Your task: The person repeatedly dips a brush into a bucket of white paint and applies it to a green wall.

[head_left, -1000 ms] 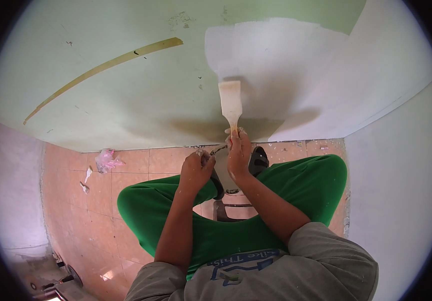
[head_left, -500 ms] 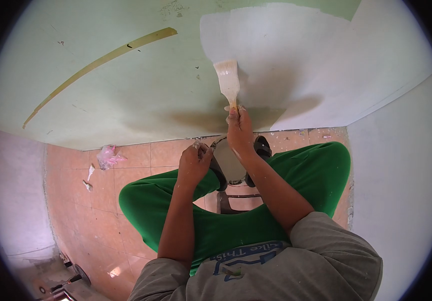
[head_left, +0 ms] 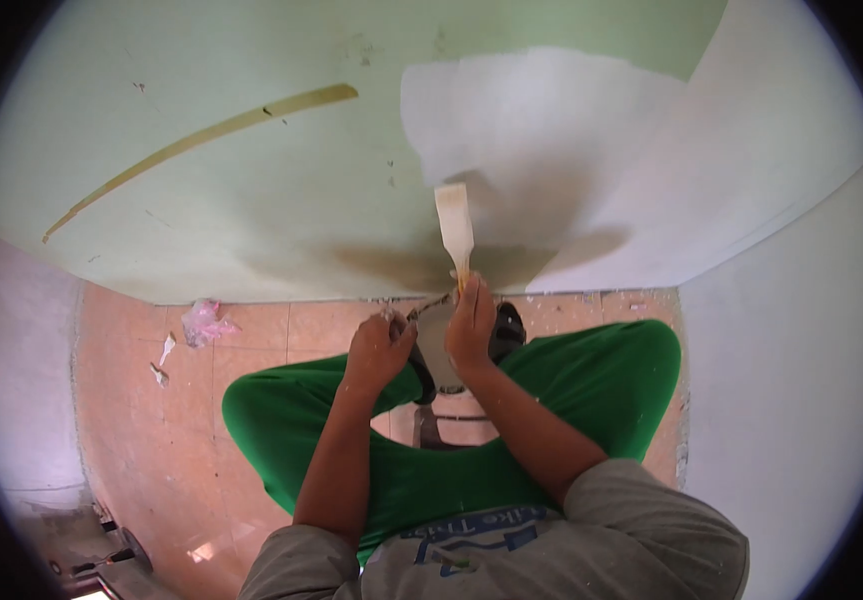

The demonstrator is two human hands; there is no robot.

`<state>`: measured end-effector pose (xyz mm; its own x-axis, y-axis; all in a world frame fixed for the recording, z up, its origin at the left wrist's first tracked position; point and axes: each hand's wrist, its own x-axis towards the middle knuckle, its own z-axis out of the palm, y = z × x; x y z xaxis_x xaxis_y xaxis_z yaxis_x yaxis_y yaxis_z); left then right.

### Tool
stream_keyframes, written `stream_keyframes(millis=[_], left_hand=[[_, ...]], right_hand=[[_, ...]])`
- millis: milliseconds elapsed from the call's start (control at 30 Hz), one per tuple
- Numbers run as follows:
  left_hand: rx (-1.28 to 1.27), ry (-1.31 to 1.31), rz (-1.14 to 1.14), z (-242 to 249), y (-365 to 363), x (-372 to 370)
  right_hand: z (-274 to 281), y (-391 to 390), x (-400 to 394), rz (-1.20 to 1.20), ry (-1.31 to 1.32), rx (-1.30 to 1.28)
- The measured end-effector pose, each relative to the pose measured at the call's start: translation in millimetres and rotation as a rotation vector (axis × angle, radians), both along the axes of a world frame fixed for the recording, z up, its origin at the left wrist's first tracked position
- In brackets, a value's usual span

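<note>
My right hand (head_left: 471, 322) is wrapped round the handle of a paintbrush (head_left: 454, 222). The brush points up, its pale bristles at the lower edge of a white painted patch (head_left: 511, 110) on the green wall (head_left: 251, 190). My left hand (head_left: 381, 350) is closed, fingers curled at the left rim of a paint bucket (head_left: 436, 345); its fingertips are partly hidden. The bucket sits between my feet, and my right forearm and hand cover part of it.
A strip of yellowish tape (head_left: 201, 138) runs across the wall at left. On the tiled floor (head_left: 171, 430) lie a pink plastic bag (head_left: 209, 323) and a small white brush-like piece (head_left: 168, 350). A side wall (head_left: 781, 380) stands close on the right. Dark items (head_left: 131, 550) lie lower left.
My right hand has drawn the brush down the wall, toward the floor. My left hand stays at the bucket. The whole view has shifted slightly.
</note>
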<state>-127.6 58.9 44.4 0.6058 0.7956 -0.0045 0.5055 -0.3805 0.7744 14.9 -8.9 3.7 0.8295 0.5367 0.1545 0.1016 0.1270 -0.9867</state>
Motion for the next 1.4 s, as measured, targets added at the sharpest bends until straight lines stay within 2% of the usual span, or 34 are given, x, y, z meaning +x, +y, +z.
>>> stream_keyframes(millis=[33,133,267,333,467,533,667,767,833,1067,1267,1333,1400], left_hand=[[-0.012,0.008,0.001,2,-1,1],[0.002,0.02,-0.007,5,-3,5],[0.009,-0.016,0.006,7,-1,7],[-0.028,-0.009,0.01,9,-1,7],[0.003,-0.026,0.01,6,1,5],[0.0,-0.02,0.001,4,1,4],[-0.023,0.043,-0.012,4,4,2],[-0.025,0.029,0.007,5,5,0],[-0.058,0.047,0.027,9,4,-2],[-0.056,0.025,0.018,-3,2,-7],[-0.064,0.039,0.018,0,3,0],[-0.01,-0.019,0.0,0,0,1],[-0.019,0.009,-0.006,5,-2,1]], right_hand=[[8,-3,0,-0.069,-0.254,-0.122],[30,3,2,-0.127,-0.383,0.015],[27,17,14,-0.043,-0.404,0.006],[42,24,16,-0.166,-0.585,0.083],[66,30,32,-0.029,-0.606,0.123],[71,33,39,0.029,-0.663,0.065],[62,41,40,-0.024,-0.659,0.028],[40,38,33,-0.016,-0.609,-0.097],[35,32,29,0.055,-0.538,-0.32],[23,3,10,0.109,-0.535,-0.532],[12,0,6,0.032,-0.674,-0.333],[-2,17,16,-0.074,-0.804,-0.086],[2,27,29,-0.052,-0.78,-0.127]])
